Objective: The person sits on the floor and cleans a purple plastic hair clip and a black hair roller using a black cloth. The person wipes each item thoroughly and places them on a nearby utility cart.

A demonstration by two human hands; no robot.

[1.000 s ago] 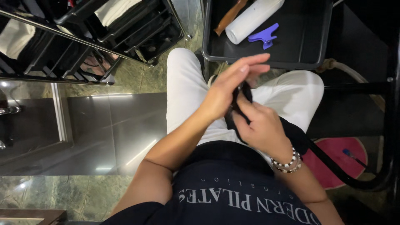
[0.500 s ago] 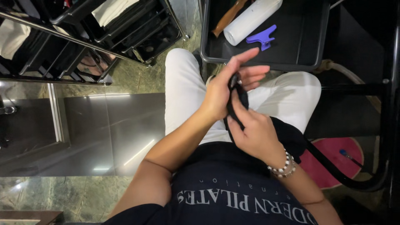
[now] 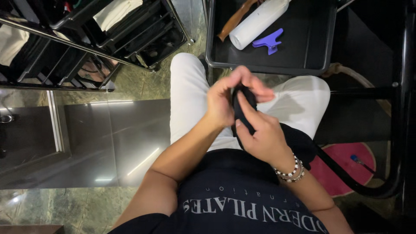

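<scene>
- My left hand (image 3: 225, 102) curls its fingers over the top of a black cloth (image 3: 242, 108), gripping it above my lap.
- My right hand (image 3: 260, 134) pinches the same cloth from below, thumb pressed along its edge; a beaded bracelet (image 3: 291, 170) sits on that wrist.
- Black tray (image 3: 316, 56) ahead of my knees: white bottle (image 3: 255, 21) at its far edge, purple clip (image 3: 268, 41) just beside the bottle.

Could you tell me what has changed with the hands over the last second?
The left hand has curled its formerly outstretched fingers down over the black pouch-like object. The right hand keeps gripping it from below. The black tray, white bottle and purple clip stayed put.
</scene>
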